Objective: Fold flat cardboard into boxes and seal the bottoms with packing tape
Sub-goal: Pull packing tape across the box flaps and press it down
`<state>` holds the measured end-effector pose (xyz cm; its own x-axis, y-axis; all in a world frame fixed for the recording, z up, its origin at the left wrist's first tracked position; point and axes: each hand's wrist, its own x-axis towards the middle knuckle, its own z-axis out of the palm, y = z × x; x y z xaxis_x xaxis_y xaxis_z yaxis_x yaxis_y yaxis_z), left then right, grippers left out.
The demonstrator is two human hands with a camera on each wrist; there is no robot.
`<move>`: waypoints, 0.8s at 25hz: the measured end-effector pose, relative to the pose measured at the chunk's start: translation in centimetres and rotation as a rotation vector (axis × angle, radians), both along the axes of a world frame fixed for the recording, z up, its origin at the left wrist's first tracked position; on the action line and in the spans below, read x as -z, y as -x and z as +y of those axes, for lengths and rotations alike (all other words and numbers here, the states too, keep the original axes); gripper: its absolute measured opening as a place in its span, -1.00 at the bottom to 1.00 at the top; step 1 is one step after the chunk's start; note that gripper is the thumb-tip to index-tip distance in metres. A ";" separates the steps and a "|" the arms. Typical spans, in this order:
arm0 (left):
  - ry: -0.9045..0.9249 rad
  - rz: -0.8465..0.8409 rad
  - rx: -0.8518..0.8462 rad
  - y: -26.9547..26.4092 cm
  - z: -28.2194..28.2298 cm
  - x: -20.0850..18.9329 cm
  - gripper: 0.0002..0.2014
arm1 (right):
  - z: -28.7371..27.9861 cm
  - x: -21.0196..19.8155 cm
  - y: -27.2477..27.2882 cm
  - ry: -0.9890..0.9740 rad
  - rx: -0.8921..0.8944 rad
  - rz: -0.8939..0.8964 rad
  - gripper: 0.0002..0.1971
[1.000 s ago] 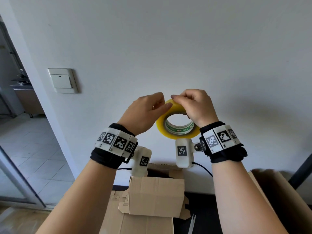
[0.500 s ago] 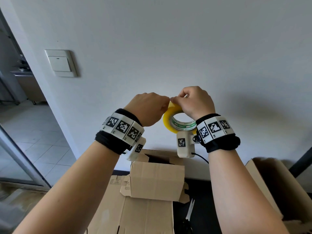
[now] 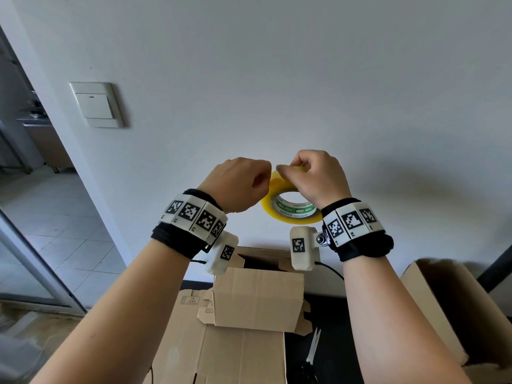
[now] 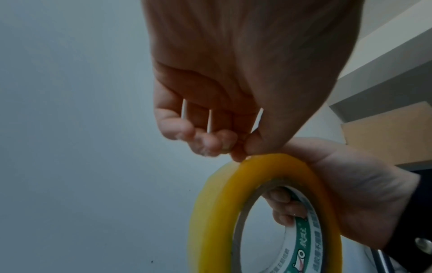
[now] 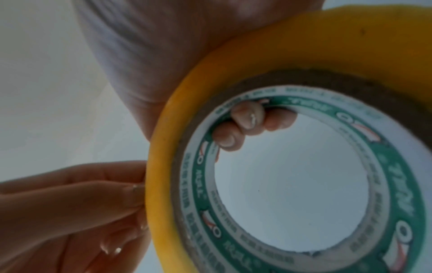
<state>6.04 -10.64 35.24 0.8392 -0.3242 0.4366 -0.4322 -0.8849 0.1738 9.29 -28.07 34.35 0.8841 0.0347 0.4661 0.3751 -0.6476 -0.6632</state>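
A white wall (image 3: 304, 79) fills the head view, with a light switch (image 3: 95, 104) at its left and a doorway onto a tiled floor (image 3: 55, 217) beyond. Below the raised arms, flat cardboard (image 3: 221, 356) lies spread out, and on it stands a folded box (image 3: 257, 297) with its top flaps up. A bigger open carton (image 3: 443, 309) sits at the right. Scissors (image 3: 313, 347) lie on a dark surface between the cardboard and the carton. Nothing stands between the hands and the box.

Only the head view shows the cardboard, box and scissors; the wrist views show little beyond skin, wall and tape (image 3: 288, 209), held up before the wall, above the box.

The right wrist view shows fingertips (image 5: 245, 122) hooked through the core, which the head view hides. So the right hand (image 3: 318, 176) has a curled grip on the roll, thumb on the outer band. The left hand (image 3: 238, 184) is curled, its fingertips (image 4: 238, 153) bunched against the roll's yellow edge; whether they pinch a loose end, I cannot tell.
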 end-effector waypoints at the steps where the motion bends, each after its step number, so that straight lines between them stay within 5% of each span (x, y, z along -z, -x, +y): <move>1: 0.049 0.025 0.008 -0.1 0.1 0.3 -0.85 | 0.0 0.3 -0.1 -0.019 -0.001 0.007 -0.68; 5: 0.423 0.318 0.087 0.0 0.2 0.5 -0.76 | -0.4 1.1 -0.7 -0.120 -0.048 0.080 -0.68; 10: -0.017 0.183 -0.048 -0.2 -0.4 0.7 -0.75 | -0.4 1.5 -0.7 -0.115 -0.041 0.117 -0.71; 14: -0.131 0.044 -0.033 -0.2 -0.8 1.2 -0.79 | -0.6 1.7 -0.8 -0.125 -0.038 0.137 -0.73; 20: 0.330 0.051 0.125 -0.6 -0.1 2.3 -0.80 | -1.0 2.4 -0.7 -0.237 -0.202 0.106 -0.61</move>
<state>6.62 -10.76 32.96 0.8257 -0.2738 0.4932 -0.5165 -0.7184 0.4660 10.01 -29.08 31.94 0.9144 0.1154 0.3881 0.4010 -0.3901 -0.8288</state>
